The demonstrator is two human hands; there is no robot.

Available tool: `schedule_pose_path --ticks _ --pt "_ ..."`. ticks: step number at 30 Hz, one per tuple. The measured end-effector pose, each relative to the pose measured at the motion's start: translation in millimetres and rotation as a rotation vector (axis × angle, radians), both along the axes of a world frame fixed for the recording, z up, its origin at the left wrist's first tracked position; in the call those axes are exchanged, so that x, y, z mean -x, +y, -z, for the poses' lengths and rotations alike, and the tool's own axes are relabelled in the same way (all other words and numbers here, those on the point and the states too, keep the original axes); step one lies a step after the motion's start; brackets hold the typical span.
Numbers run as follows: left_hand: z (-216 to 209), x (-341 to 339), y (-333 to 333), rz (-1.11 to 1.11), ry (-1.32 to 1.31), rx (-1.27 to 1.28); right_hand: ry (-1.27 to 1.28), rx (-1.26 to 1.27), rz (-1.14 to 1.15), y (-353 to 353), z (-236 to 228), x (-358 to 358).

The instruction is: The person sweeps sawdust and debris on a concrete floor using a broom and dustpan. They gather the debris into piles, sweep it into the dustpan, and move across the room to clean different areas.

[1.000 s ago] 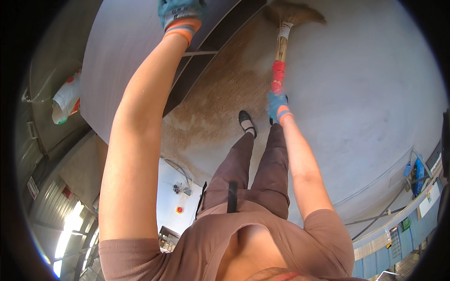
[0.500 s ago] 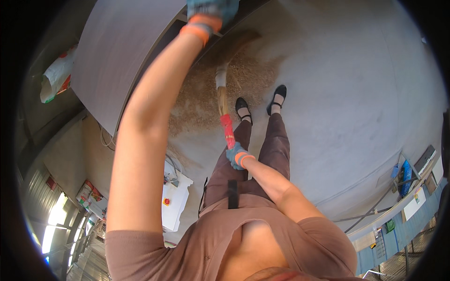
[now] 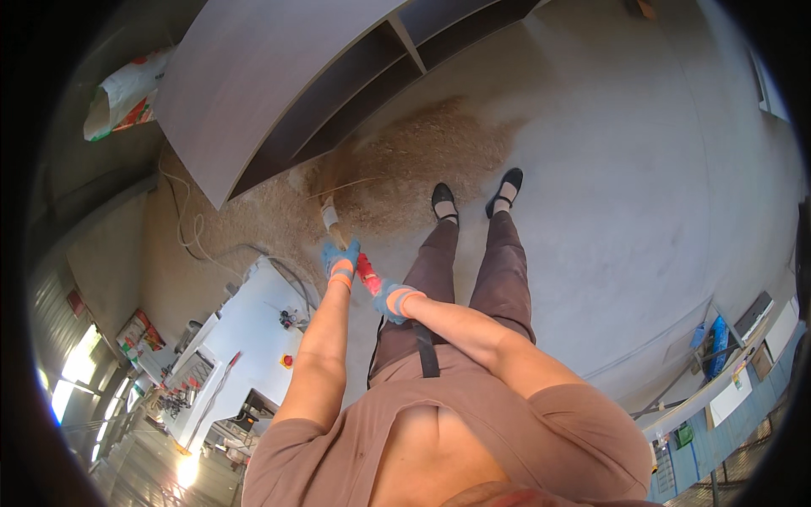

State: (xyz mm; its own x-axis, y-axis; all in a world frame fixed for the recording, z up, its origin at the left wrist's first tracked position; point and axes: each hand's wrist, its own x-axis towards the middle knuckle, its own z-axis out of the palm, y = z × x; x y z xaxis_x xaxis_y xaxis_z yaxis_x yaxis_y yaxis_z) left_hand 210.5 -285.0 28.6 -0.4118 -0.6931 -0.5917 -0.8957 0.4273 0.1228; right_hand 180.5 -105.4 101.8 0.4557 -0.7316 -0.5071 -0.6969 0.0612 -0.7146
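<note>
Both of my hands wear blue-grey gloves with orange cuffs. My left hand [image 3: 341,258] is closed around the lower handle of a broom [image 3: 367,275], just above its white band. Further up, past a red wrapped stretch of handle, my right hand [image 3: 391,301] grips the upper end near my thigh. The broom slants down and away to the left. Its bristles blend into the brown sawdust and shavings [image 3: 422,156] on the floor, so their outline is hard to make out.
A grey-brown cabinet [image 3: 262,80] with open shelves stands at the far left. Nearer on the left is a white machine [image 3: 262,313] with a red knob, with a loose cable [image 3: 198,232] beyond it. A bench [image 3: 701,439] carrying small items lines the right.
My left hand has come down from the cabinet and taken hold of the broom handle. The broom has swung left, and my right hand has moved left and nearer with it.
</note>
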Motion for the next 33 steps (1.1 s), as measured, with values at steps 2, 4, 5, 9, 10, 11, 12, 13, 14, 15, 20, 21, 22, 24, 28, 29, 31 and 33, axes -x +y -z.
schedule_pose_path --ticks 2,4,5,9,10,11,12,13,14,15,20,21,22,24,28,29,31,33 --pt "-0.5 -19.5 -1.2 -0.251 0.009 -0.088 0.01 0.116 0.109 -6.6 5.2 -26.5" --pt "-11.0 -25.9 11.7 -0.561 -0.004 -0.193 0.036 0.192 0.326 2.6 -6.7 -45.6" --pt "-9.1 -33.9 12.5 -0.7 0.033 -0.275 -0.051 0.039 0.569 10.3 -8.7 -50.8" --pt "3.2 -63.8 38.8 -1.076 0.346 -0.431 -0.274 -0.386 0.925 41.3 -70.5 5.6" --pt "2.0 -69.0 50.1 -1.126 0.461 -0.42 -0.306 -0.398 0.928 48.1 -78.9 11.6" --pt "1.8 -71.5 57.0 -1.156 0.501 -0.429 -0.339 -0.41 0.932 53.3 -82.5 16.0" --pt "0.9 -68.1 64.4 -1.18 0.544 -0.439 -0.399 -0.467 0.903 58.1 -79.1 22.0" --pt "-1.9 -63.5 70.7 -1.206 0.589 -0.446 -0.319 -0.426 0.899 60.0 -81.2 27.5" --pt "-5.5 -60.1 79.4 -1.204 0.631 -0.486 -0.459 -0.585 0.735 65.0 -74.3 49.0" --pt "-21.4 -51.8 93.5 -1.201 0.665 -0.526 -0.601 -0.743 0.564 71.0 -89.0 78.8" --pt "-56.8 -25.5 175.6 -1.164 0.791 -0.663 -0.679 -0.542 1.181 110.9 -50.8 48.4" --pt "-64.9 -23.3 193.2 -1.107 0.811 -0.678 -0.766 -0.562 1.195 120.7 -48.6 46.0" --pt "-71.7 -22.6 207.8 -1.049 0.828 -0.696 -0.855 -0.581 1.213 129.9 -55.5 47.8" --pt "-85.2 -21.5 228.5 -0.961 0.812 -0.773 -0.816 -0.484 1.254 153.8 -94.4 58.3" --pt "-96.8 -21.3 241.8 -0.79 0.494 -0.865 -0.533 -0.402 1.207 213.2 -126.5 70.9" --pt "-92.9 -25.6 232.3 -0.736 0.363 -0.874 -0.467 -0.439 1.173 229.8 -135.5 76.2" --pt "-64.0 -30.6 206.0 -0.226 0.718 -0.56 -0.387 -0.236 1.292 268.0 -142.2 70.7" --pt "-109.5 28.8 163.2 0.069 0.562 -0.134 -0.313 -0.201 1.407 306.9 -151.2 64.5"
